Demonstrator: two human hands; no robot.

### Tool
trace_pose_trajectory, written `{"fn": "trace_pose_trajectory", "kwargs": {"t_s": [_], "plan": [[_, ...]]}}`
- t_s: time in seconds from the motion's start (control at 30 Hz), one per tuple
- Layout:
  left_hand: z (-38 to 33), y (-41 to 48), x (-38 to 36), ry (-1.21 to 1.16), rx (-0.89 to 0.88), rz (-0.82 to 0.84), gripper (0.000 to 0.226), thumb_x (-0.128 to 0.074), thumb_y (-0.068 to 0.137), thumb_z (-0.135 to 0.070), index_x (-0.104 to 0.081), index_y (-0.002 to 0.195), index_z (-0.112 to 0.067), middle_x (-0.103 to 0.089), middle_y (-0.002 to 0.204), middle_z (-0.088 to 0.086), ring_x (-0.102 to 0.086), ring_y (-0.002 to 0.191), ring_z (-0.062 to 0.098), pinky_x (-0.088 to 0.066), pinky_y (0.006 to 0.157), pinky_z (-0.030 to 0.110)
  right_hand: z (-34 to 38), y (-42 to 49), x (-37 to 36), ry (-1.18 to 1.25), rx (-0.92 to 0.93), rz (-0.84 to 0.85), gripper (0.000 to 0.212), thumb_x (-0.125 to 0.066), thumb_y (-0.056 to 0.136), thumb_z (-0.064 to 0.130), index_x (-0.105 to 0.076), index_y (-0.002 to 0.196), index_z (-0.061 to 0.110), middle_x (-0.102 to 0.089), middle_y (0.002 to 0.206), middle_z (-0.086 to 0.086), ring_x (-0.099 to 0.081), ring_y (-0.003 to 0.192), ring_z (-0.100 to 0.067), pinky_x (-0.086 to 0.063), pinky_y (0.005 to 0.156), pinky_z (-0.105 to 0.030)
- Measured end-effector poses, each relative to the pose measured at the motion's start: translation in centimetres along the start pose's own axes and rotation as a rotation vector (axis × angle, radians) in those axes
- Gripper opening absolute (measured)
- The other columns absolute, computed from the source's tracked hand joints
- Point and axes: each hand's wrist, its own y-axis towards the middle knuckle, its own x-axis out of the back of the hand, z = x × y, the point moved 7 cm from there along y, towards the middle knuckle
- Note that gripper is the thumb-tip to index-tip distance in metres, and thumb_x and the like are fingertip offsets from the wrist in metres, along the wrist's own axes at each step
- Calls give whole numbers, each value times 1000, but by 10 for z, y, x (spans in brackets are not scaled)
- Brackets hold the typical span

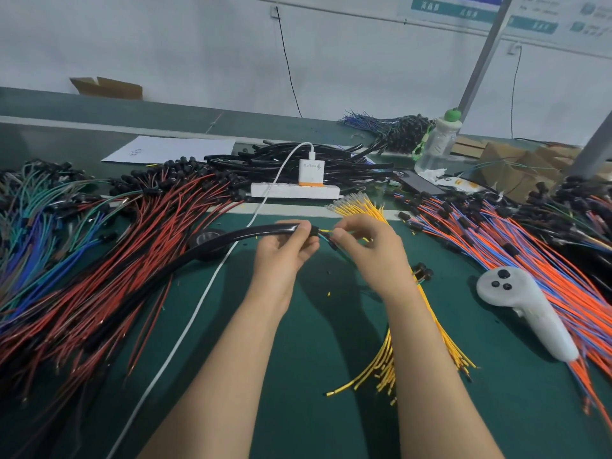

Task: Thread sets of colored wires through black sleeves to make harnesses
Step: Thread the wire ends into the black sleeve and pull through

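A: Forearms (231, 359) over the green mat (314, 425); left hand (284, 246) grips the black sleeve (251, 231) near its mouth.
B: Yes, right hand (367, 246) pinches the wire ends (326, 231) there. I'd hold tips flush, feed straight, short pushes.

The green bench (314, 342) carries red wires (116, 260) along its left edge, orange-and-blue wires (546, 260) along its right, yellow wires (356, 208) mid-bench near a white controller (523, 309), and black sleeves (347, 160) behind a power strip (291, 191).

A white controller (523, 313), power strip (284, 191) and water bottle (435, 144) lie about.
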Motion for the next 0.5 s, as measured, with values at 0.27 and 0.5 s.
{"fn": "trace_pose_trajectory", "kwargs": {"t_s": [0.27, 0.5], "plan": [[1, 0, 0, -42, 28, 12, 9, -58, 92, -5, -61, 83, -7, -65, 71, -1, -64, 64, 5, -53, 63, 15, -3, -1, -8, -170, 8, 167, 24, -51, 98, 29, -69, 113, 22, -68, 102, 11, -58, 103, -8, -44, 91, -20], [5, 0, -8, 51, 29, 171, 17, -55, 94, -11, -65, 81, -7, -68, 71, -4, -65, 70, 6, -52, 69, 15, 2, -4, -12, 71, 22, 143, 11, -53, 97, 16, -56, 94, 27, -64, 74, -1, -58, 67, -10, -42, 65, -20]]}}
